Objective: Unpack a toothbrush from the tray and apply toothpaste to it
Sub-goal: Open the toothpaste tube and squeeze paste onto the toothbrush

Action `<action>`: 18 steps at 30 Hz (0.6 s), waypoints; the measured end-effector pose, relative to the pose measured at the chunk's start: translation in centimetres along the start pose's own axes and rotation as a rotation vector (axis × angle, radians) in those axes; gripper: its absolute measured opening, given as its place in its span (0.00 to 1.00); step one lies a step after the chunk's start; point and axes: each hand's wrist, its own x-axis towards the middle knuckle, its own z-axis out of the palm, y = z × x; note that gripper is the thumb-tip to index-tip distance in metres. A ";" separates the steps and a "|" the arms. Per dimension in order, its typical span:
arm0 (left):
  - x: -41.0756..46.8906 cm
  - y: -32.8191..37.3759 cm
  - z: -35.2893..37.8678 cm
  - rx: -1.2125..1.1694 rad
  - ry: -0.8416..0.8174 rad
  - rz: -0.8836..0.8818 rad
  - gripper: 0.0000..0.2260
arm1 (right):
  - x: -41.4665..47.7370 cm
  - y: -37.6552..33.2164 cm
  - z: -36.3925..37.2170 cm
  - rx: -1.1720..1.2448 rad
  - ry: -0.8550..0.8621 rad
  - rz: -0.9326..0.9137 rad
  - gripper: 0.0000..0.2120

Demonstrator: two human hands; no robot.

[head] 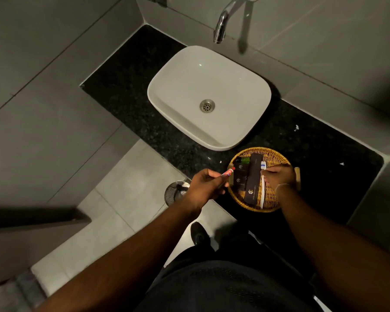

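A round wicker tray (277, 158) sits on the black counter in front of the sink. In it lies a white toothbrush (262, 194) with blue-and-white bristles pointing away from me, next to a long dark box (252, 183). My right hand (278, 177) rests over the tray, its fingers touching the toothbrush near the neck. My left hand (204, 184) is just left of the tray and grips a small red toothpaste tube (228, 171), whose tip points toward the tray.
Small dark packets (240, 174) and a green item (245, 160) lie in the tray's left part. A white basin (182, 64) with a chrome tap (221, 25) stands behind. A metal bin (175, 191) sits on the floor below the counter edge.
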 end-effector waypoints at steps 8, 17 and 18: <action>0.8 0.0 1.1 0.003 -0.036 0.012 0.21 | -0.5 0.5 0.0 -0.061 0.107 -0.070 0.10; 2.4 0.7 2.5 -0.007 -0.081 -0.002 0.09 | -3.3 -1.9 -0.2 0.338 -0.078 0.067 0.21; 2.7 0.7 2.7 -0.016 -0.083 -0.019 0.07 | -3.8 -2.5 -0.3 0.402 -0.222 0.093 0.22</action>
